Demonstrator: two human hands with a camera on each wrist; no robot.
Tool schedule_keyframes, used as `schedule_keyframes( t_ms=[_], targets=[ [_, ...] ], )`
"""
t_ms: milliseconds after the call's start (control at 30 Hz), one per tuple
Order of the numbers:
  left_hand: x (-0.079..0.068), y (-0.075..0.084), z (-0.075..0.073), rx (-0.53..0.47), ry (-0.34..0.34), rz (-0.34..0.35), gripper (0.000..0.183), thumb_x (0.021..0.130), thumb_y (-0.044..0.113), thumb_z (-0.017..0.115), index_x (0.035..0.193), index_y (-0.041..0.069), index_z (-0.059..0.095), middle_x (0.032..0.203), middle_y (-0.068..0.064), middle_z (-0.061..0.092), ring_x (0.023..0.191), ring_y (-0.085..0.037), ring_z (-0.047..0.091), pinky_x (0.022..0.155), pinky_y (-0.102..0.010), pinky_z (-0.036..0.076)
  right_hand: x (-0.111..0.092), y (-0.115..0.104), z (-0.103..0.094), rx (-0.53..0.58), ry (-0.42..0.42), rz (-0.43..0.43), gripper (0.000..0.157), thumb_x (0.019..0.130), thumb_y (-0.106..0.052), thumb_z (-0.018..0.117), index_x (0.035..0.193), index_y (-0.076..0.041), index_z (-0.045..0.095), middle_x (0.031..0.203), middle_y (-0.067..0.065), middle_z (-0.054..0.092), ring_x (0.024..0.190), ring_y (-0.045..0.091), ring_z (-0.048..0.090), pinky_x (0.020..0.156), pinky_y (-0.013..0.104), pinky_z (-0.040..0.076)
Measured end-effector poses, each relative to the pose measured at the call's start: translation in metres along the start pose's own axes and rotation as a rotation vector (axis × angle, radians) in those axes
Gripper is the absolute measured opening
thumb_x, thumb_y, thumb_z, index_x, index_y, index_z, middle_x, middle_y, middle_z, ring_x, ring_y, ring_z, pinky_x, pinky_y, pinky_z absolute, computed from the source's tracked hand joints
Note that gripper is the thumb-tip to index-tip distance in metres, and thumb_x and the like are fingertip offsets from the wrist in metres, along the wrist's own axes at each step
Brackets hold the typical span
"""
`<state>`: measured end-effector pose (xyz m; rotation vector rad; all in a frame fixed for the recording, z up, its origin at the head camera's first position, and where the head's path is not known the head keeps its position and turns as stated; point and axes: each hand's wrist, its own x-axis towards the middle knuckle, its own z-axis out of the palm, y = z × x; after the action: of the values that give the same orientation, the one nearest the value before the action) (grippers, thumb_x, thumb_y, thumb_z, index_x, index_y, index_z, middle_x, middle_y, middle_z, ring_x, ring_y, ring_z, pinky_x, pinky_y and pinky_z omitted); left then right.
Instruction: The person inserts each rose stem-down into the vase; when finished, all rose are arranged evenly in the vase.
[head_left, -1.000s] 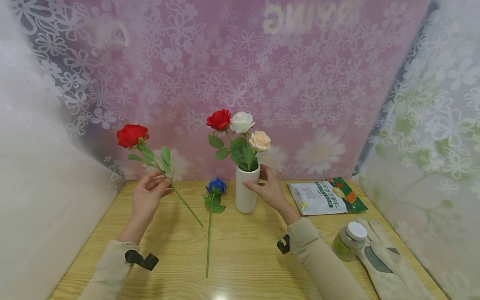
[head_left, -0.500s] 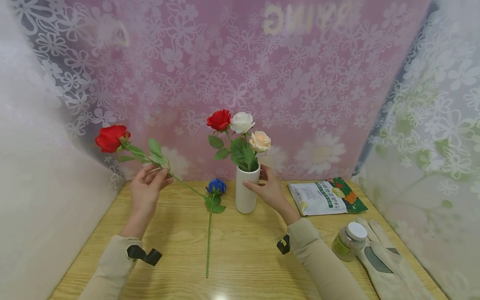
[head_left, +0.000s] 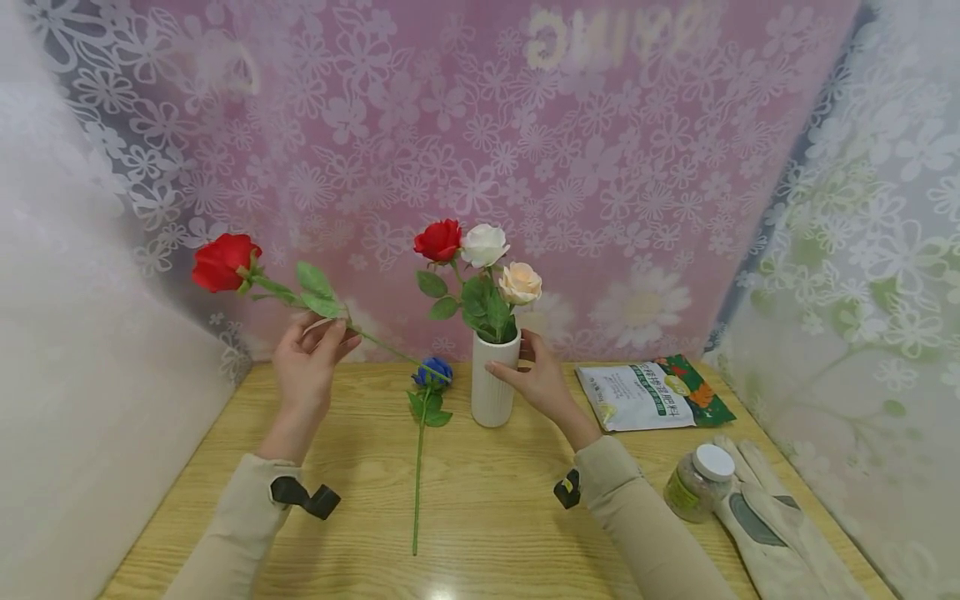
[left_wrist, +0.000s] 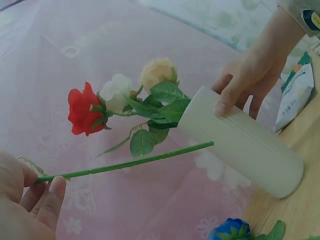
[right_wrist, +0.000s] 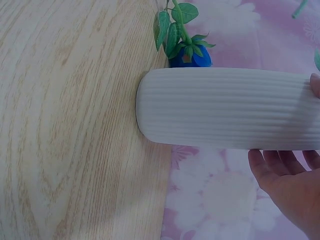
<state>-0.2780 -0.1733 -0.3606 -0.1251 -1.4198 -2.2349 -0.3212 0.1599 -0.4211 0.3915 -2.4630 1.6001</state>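
Pink wall point(head_left: 480, 167), wood table point(head_left: 495, 517), red rose point(head_left: 313, 281) with bloom point(head_left: 223, 262) seen only in head view, left hand point(head_left: 307, 367) up, pinching its stem point(left_wrist: 125, 164), right hand point(head_left: 540, 379) stretched forward, gripping vase point(head_left: 492, 392)

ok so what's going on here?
A person's left hand pinches a red rose by its stem, outside the white vase. Their right hand grips the vase, standing upright with a second red rose, a white rose and a peach rose in it. A blue rose lies on the table.
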Motion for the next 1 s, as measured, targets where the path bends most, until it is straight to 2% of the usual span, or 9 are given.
schedule_keyframes(
  t_ms=[133, 267, 433, 600, 1000],
  targets=[
    [0.001, 0.002, 0.01, -0.045, -0.002, 0.033, 0.025, 0.099, -0.004, 0.068, 0.122, 0.002, 0.064, 0.093, -0.003, 0.074, 0.082, -0.016, 0.075, 0.08, -0.033, 0.066, 0.0, 0.0, 0.0, 0.0, -0.001, 0.012, 0.089, 0.093, -0.034, 0.084, 0.162, -0.009, 0.035, 0.149, 0.02, 0.055, 0.134, 0.038, 0.058, 0.108, 0.056, 0.054],
    [0.002, 0.003, 0.02, -0.089, 0.006, 0.066, 0.021, 0.097, -0.007, 0.068, 0.116, 0.001, 0.066, 0.091, -0.004, 0.076, 0.08, -0.016, 0.077, 0.079, -0.032, 0.066, -0.001, 0.0, 0.0, -0.007, -0.001, 0.005, 0.088, 0.092, -0.039, 0.083, 0.162, -0.01, 0.036, 0.147, 0.018, 0.057, 0.132, 0.036, 0.059, 0.107, 0.055, 0.055],
    [0.001, 0.004, 0.028, -0.071, -0.013, 0.073, 0.023, 0.099, -0.006, 0.067, 0.12, 0.003, 0.066, 0.096, -0.004, 0.075, 0.083, -0.017, 0.077, 0.082, -0.031, 0.066, 0.0, 0.002, 0.0, -0.016, 0.0, 0.01, 0.09, 0.092, -0.041, 0.084, 0.162, -0.01, 0.036, 0.146, 0.016, 0.057, 0.131, 0.034, 0.06, 0.105, 0.052, 0.056],
    [0.002, 0.004, 0.034, -0.073, -0.011, 0.08, 0.023, 0.099, -0.006, 0.067, 0.12, 0.005, 0.066, 0.096, -0.005, 0.075, 0.083, -0.017, 0.077, 0.082, -0.032, 0.066, 0.001, 0.002, 0.0, -0.017, 0.0, 0.002, 0.09, 0.092, -0.041, 0.084, 0.161, -0.01, 0.036, 0.145, 0.016, 0.058, 0.131, 0.033, 0.06, 0.105, 0.051, 0.057],
    [0.003, 0.0, 0.041, -0.076, -0.019, 0.135, 0.025, 0.098, -0.007, 0.068, 0.122, 0.001, 0.066, 0.098, -0.006, 0.075, 0.084, -0.018, 0.077, 0.082, -0.033, 0.066, 0.001, 0.003, -0.001, -0.009, -0.006, 0.0, 0.088, 0.092, -0.043, 0.083, 0.161, -0.012, 0.038, 0.143, 0.014, 0.059, 0.129, 0.032, 0.061, 0.104, 0.05, 0.058]
  ],
)
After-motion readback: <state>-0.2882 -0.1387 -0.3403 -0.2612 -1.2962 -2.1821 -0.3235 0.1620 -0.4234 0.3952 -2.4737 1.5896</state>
